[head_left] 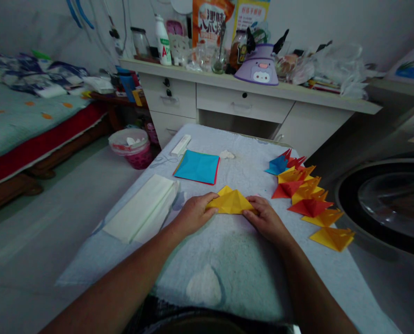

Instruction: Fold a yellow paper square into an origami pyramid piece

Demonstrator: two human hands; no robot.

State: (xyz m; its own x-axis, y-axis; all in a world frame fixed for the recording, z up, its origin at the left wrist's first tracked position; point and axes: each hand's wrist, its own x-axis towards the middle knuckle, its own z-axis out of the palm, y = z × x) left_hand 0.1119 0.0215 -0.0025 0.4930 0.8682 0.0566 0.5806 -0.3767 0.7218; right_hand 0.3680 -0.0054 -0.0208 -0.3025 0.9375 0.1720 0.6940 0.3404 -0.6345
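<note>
A partly folded sheet of yellow origami paper [230,202] is stretched between my two hands, just above or on the cloth-covered table [224,260]. My left hand [197,212] pinches its left corner between thumb and fingers. At the opposite corner, my right hand [264,217] grips the paper the same way. Creases run across the yellow sheet, and its middle rises to a peak. Beyond my left hand lies a stack of square paper [198,167], blue on top with red and yellow edges showing underneath.
Several folded paper figures in yellow, red and blue [311,207] line the table's right side. A white paper packet [142,208] and a small white box [181,145] lie to the left. Behind stands a cluttered desk [242,103]; a washing machine [384,204] is at right.
</note>
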